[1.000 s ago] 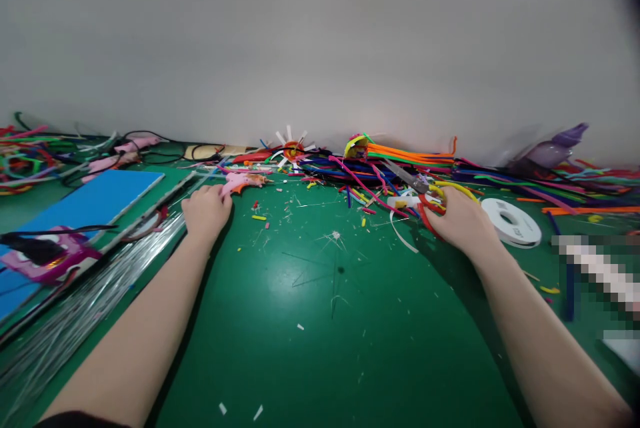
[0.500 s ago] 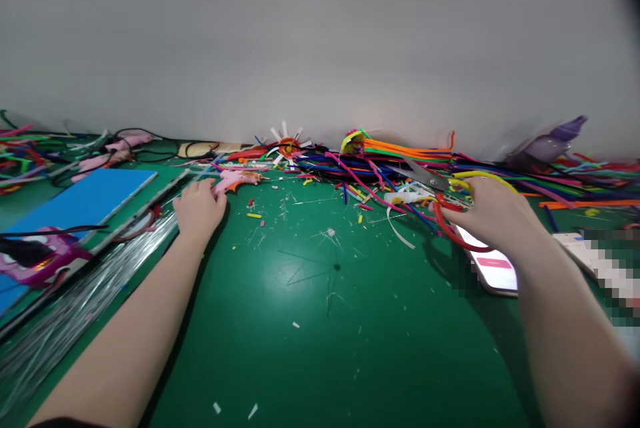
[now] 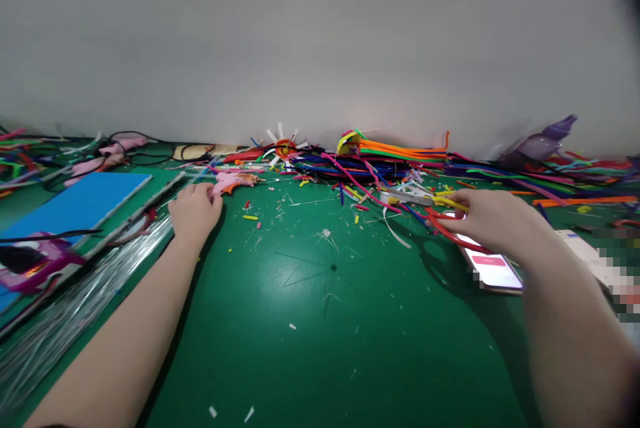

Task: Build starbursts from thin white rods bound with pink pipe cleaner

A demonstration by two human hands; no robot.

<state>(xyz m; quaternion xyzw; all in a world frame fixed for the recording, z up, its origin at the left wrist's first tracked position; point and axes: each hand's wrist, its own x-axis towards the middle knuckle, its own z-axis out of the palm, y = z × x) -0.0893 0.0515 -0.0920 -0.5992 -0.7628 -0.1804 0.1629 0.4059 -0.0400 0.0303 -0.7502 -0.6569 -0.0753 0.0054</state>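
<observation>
My left hand (image 3: pixel 197 211) is closed around the handle end of a pink glue gun (image 3: pixel 235 181), which lies on the green table with its nozzle to the right. Part of the handle is hidden under my fingers. On the other side, my right hand (image 3: pixel 495 221) grips scissors (image 3: pixel 423 199) by one red and one yellow handle. Their blades point left, low over the scattered scraps, and look nearly closed. Below that hand lies a phone (image 3: pixel 493 271) with a lit screen, partly covered by my wrist.
Colourful pipe cleaners (image 3: pixel 400 150) are heaped along the grey wall (image 3: pixel 320 48). To the left are a blue board (image 3: pixel 90 198), clear plastic strips (image 3: pixel 100 295) and a purple-pink object (image 3: pixel 37 265) with a black cord. A second phone-like object (image 3: pixel 580 251) sits far right.
The scissors have come down and swung so that the blades point left, and they look less open. My right hand has lowered slightly. The left hand stays on the glue gun.
</observation>
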